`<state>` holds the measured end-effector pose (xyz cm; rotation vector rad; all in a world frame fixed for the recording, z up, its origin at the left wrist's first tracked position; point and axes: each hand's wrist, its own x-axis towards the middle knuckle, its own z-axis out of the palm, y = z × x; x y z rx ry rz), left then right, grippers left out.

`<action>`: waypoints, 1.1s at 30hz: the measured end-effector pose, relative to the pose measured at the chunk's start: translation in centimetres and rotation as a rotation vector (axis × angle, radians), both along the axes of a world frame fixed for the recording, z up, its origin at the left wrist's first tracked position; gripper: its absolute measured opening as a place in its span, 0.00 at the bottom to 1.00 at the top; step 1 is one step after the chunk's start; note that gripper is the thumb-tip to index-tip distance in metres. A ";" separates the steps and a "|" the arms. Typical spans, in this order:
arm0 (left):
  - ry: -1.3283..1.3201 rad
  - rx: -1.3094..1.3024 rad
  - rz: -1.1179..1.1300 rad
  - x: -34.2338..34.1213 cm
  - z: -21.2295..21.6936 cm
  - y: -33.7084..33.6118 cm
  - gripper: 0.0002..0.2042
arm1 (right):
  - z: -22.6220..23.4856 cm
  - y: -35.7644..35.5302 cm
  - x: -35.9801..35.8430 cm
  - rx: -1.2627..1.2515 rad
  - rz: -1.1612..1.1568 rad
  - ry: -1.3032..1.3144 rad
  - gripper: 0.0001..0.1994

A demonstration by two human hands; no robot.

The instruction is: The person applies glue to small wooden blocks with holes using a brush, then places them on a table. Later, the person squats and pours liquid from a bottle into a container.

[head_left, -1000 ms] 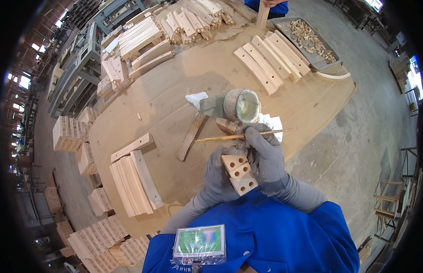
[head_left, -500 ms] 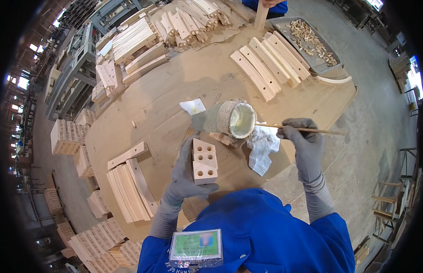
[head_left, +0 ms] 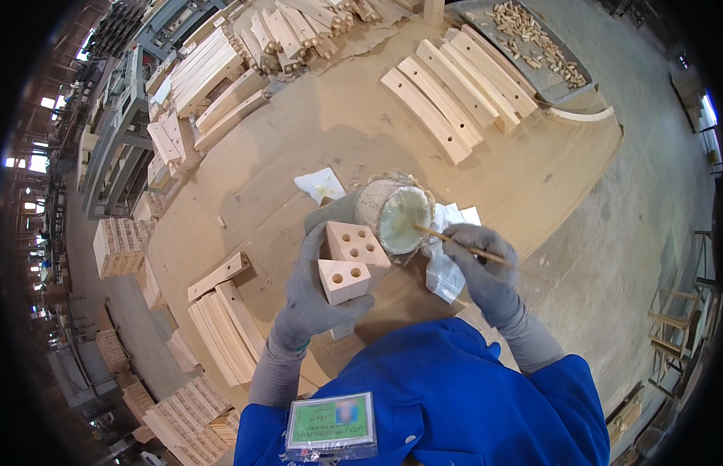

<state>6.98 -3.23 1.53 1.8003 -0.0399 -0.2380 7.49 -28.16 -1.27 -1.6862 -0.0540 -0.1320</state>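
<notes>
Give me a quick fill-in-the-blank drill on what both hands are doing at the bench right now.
1. The left hand holds a wooden block drilled with round ____.
2. The right hand holds a thin stick whose tip dips into the ____ of pale liquid.
3. Both hands wear ____ gloves.
4. Under the right hand, on the workbench, lies a crumpled ____ cloth.

Missing words: holes; pot; grey; white
</notes>
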 end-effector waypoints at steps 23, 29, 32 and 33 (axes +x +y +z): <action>-0.311 0.378 -0.017 -0.3 -0.9 0.3 0.46 | 0.3 0.4 -2.3 0.113 0.148 -0.026 0.09; -0.171 0.239 0.009 -1.5 -1.6 1.2 0.47 | 3.2 -0.1 -0.2 0.514 -0.040 0.280 0.09; -0.196 0.187 0.003 -2.4 -1.8 1.9 0.48 | 6.4 -0.1 2.7 0.612 0.027 0.437 0.09; -0.211 0.170 -0.006 -2.7 -1.6 2.0 0.48 | 7.2 0.0 3.3 0.574 0.087 0.415 0.09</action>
